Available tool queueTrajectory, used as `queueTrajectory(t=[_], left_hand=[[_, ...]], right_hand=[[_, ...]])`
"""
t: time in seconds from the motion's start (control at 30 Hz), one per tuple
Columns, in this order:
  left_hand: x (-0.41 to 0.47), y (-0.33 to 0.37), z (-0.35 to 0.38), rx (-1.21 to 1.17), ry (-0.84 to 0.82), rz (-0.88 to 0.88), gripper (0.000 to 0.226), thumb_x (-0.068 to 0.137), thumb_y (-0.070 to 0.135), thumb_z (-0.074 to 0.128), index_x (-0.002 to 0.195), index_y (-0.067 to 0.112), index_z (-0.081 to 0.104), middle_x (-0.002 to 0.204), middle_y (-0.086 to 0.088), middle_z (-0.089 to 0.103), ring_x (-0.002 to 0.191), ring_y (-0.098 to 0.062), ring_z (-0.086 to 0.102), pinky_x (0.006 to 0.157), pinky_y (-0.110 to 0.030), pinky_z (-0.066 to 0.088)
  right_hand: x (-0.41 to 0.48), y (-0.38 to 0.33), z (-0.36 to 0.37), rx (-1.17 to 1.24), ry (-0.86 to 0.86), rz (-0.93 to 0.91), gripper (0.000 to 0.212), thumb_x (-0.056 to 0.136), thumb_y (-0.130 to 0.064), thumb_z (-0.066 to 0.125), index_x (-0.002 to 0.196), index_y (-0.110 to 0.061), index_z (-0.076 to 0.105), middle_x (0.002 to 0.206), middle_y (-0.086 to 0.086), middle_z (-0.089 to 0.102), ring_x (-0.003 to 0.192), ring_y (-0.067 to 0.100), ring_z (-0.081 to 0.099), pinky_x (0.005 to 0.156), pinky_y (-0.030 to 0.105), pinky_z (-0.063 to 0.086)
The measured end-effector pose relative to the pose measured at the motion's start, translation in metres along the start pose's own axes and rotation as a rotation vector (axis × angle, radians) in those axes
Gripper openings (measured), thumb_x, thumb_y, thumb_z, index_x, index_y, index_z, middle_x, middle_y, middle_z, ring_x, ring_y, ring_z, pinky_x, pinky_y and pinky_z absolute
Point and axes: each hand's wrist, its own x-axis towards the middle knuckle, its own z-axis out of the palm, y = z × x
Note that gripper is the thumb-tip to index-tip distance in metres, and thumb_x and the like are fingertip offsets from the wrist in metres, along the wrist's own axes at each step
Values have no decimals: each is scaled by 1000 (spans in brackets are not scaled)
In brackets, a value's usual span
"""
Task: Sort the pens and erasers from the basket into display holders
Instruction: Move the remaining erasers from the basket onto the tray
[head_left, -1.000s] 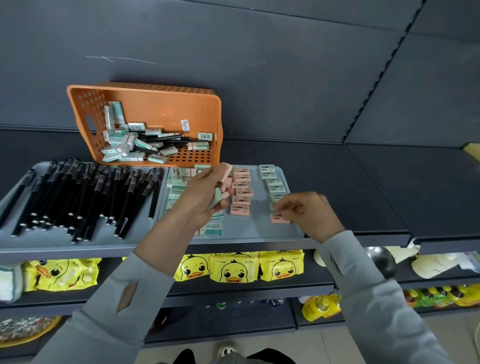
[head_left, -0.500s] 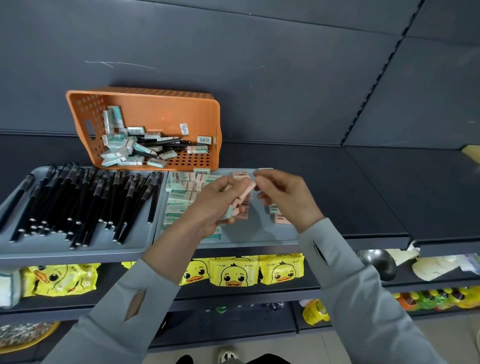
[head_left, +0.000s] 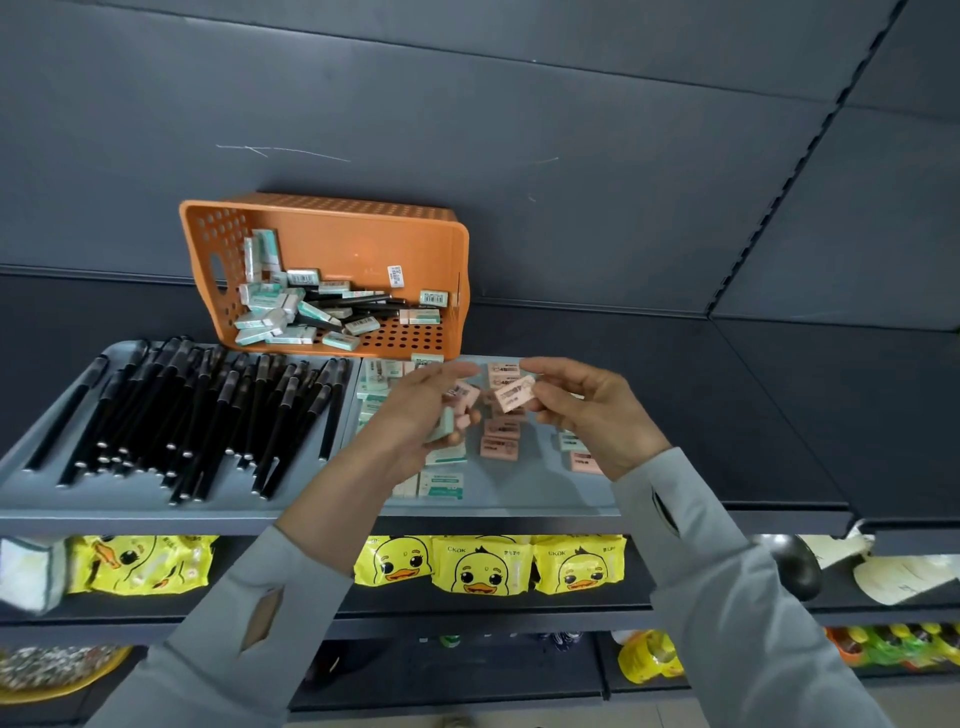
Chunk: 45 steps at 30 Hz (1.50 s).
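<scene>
**One pink eraser drawn off the handful, ready for its row**

The right hand (head_left: 592, 410) pinches a single pink rectangular eraser (head_left: 514, 393) between thumb and fingertips, label up, in the air above the grey plastic eraser tray (head_left: 535, 493). Its grip is closed only to the eraser's width. Just beside it, the left hand (head_left: 415, 415) has its fingers curled round a handful of erasers (head_left: 462, 400), pink ones and at least one pale green. I judge this grip serves as a store, so that the right hand can take pieces one at a time without going back to the basket.

The orange perforated plastic basket (head_left: 332, 234) stands tipped on its side against the dark back panel at the rear of the shelf. Its open face is turned towards the person, probably so the contents can be seen and reached. In it lie green-sleeved boxed erasers (head_left: 265, 304) jumbled with a few loose black pens (head_left: 363, 300), so the sorting is not yet done.

Left of the eraser tray, a second grey pen tray (head_left: 104, 512) holds a fan of black capped pens (head_left: 197, 415) lying roughly parallel. The eraser tray holds columns by colour: a green-sleeved column (head_left: 441, 483) at the left, a pink column (head_left: 500, 448) in the middle, and a few more at the right, partly hidden by the right hand. That grouping suggests the pinched eraser belongs with the pink ones.
</scene>
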Motion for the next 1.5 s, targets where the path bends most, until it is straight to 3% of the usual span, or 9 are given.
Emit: queueTrajectory(t=[0.2, 0.47, 0.67, 0.8, 0.93, 1.1, 1.27, 1.4, 1.5], left_hand=[[5, 1, -19, -166, 12, 47, 11, 99, 14, 50, 105, 10, 59, 90, -9, 67, 59, -10, 61, 37, -17, 38], [2, -5, -24, -147, -11, 71, 13, 94, 22, 60, 98, 10, 61, 82, -6, 68, 54, -5, 60, 38, -15, 37], [-2, -5, -22, -192, -7, 56, 13, 97, 4, 51, 100, 11, 61, 79, -8, 68, 62, -11, 66, 36, -15, 36], [-5, -9, -18, -88, -41, 80, 15, 94, 7, 58, 106, 16, 62, 83, -4, 70, 67, -10, 68, 38, -16, 35], [-3, -11, -11, 21, -26, 97, 21, 89, 12, 66, 108, 17, 60, 80, -7, 70, 62, -10, 65, 38, -19, 38], [0, -11, -2, 120, -10, 132, 11, 91, 21, 65, 99, 14, 62, 85, -8, 71, 63, -10, 66, 38, -18, 40], [2, 3, -14, -228, 74, -81, 24, 102, 31, 46, 101, 11, 59, 70, -7, 64, 47, -10, 60, 34, -15, 34], [1, 6, -14, -313, 30, -135, 23, 102, 29, 46, 100, 8, 57, 63, -9, 63, 54, -15, 60, 32, -15, 31], [2, 5, -8, -284, 26, -136, 21, 101, 27, 48, 102, 9, 59, 70, -8, 64, 58, -15, 62, 32, -16, 32]], right_hand=[[-6, 6, -6, -37, -3, 70, 14, 88, 5, 62, 99, -2, 67, 84, 12, 68, 69, 14, 68, 66, 19, 56], [-16, 19, 7, -553, -111, 135, 12, 81, -3, 74, 92, -3, 69, 74, 6, 70, 51, 5, 60, 52, 18, 51], [-15, 28, 10, -859, -131, 42, 18, 70, -28, 85, 79, -31, 70, 82, -12, 68, 77, 9, 61, 74, 29, 55], [-11, 26, 13, -923, -88, -33, 12, 75, -29, 81, 84, -29, 73, 81, -13, 66, 77, 11, 60, 78, 30, 54], [-1, 12, 25, -542, 99, -62, 11, 91, -28, 65, 91, -21, 73, 76, 0, 71, 65, 11, 65, 67, 30, 56], [13, 0, 33, -151, 72, 22, 11, 92, -11, 64, 97, -5, 71, 82, 11, 71, 72, 20, 63, 58, 22, 51], [6, -2, 19, 284, 1, 88, 10, 93, 2, 55, 96, -5, 62, 86, 9, 72, 78, 16, 69, 71, 19, 57], [10, 7, 20, 275, 4, 86, 15, 89, 5, 59, 98, -4, 67, 95, 10, 72, 90, 18, 70, 83, 23, 57], [15, 18, 25, -77, 61, 64, 9, 87, -10, 70, 94, -10, 75, 94, 1, 75, 92, 10, 69, 82, 21, 55]])
